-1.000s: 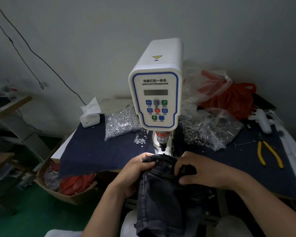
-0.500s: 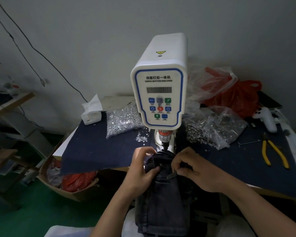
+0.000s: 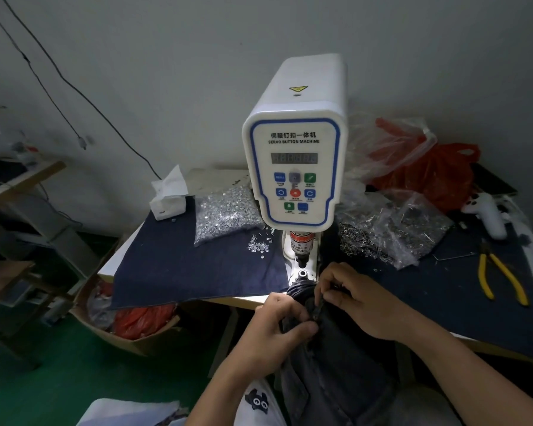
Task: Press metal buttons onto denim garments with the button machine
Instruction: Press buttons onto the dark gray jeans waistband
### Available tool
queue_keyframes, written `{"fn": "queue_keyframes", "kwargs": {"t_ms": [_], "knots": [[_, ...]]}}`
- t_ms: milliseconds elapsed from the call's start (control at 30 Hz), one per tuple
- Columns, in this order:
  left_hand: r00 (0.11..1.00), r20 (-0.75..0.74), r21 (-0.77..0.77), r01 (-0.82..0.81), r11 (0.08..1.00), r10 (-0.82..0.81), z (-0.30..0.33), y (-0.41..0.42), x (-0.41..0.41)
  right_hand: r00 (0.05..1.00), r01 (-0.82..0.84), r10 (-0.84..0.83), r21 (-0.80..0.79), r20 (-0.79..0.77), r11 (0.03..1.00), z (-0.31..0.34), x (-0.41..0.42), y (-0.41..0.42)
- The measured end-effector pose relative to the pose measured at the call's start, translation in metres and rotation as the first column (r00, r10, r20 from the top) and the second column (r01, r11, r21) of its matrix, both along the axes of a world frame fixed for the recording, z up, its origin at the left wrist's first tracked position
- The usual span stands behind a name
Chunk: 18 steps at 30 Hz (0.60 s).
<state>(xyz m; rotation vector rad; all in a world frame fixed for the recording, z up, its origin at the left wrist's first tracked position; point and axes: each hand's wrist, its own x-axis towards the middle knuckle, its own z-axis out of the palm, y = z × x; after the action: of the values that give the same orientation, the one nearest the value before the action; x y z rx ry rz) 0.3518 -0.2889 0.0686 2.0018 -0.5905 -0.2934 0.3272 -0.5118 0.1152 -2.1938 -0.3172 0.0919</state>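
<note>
The dark denim garment point(image 3: 330, 364) hangs off the table's front edge, its top bunched just below the button machine point(image 3: 296, 167). My left hand point(image 3: 277, 327) grips its left fold; my right hand point(image 3: 357, 299) pinches the fabric beside it. Yellow pliers point(image 3: 502, 279) lie far right.

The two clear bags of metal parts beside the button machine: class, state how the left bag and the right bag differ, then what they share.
The left bag holds bright silver pieces; the right bag holds darker, ring-like ones. The left bag lies smooth and compact; the right bag is crumpled and spread wide. Both are clear plastic, lie on the dark denim cloth, and have loose pieces spilled nearby.
</note>
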Motion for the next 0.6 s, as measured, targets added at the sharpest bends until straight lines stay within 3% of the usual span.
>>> {"fn": "queue_keyframes", "kwargs": {"t_ms": [233,333,400,467,533,600], "knots": [[0.990,-0.108,-0.067,0.088,0.994,-0.095,0.013,-0.001,0.014,0.986,-0.095,0.050,-0.286,-0.160,0.954,-0.004,0.000,-0.001],[0.977,-0.201,-0.189,0.028,0.982,-0.066,0.011,-0.001,0.015,0.993,-0.104,0.079,-0.312,-0.092,0.944,0.001,0.002,0.002],[0.969,-0.229,-0.208,-0.148,0.967,0.099,0.003,0.007,0.019,0.994,-0.113,0.112,-0.133,-0.017,0.985,0.002,0.001,-0.007],[0.965,-0.226,-0.091,-0.157,0.983,0.133,-0.005,0.025,0.023,0.997,-0.072,0.078,0.179,-0.026,0.981,0.002,-0.005,-0.017],[0.938,-0.333,0.042,0.117,0.992,-0.097,-0.019,0.040,0.022,0.997,0.004,0.036,0.509,-0.069,0.861,0.001,-0.011,-0.026],[0.889,-0.390,0.130,0.312,0.941,-0.241,-0.023,0.036,0.013,0.994,0.072,0.009,0.722,-0.108,0.688,-0.001,-0.013,-0.026]]}}
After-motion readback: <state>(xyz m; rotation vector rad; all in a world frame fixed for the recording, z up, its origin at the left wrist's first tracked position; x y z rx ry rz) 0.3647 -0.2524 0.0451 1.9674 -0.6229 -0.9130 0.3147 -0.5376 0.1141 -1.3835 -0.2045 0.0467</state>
